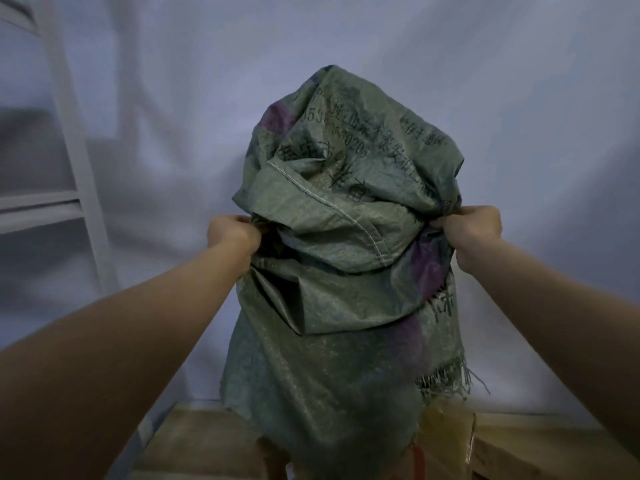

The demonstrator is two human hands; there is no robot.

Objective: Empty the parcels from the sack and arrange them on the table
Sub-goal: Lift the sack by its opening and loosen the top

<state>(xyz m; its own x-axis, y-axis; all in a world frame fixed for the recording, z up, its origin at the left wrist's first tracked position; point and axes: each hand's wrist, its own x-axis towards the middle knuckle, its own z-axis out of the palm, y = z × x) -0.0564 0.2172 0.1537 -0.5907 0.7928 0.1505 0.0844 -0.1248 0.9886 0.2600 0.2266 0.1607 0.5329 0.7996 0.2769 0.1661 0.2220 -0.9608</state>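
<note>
A green woven sack (343, 271) with black print and purple patches hangs upside down in front of me, its frayed open end down over the table (540, 441). My left hand (232, 233) grips the sack's left side and my right hand (474, 230) grips its right side, both at the same height. A yellowish parcel (446, 431) with tape shows at the sack's lower right edge on the table. Whatever else is inside the sack is hidden.
The wooden table runs along the bottom of the view. A pale cloth backdrop (346, 39) fills the space behind. A white metal shelf frame (69, 140) stands at the left.
</note>
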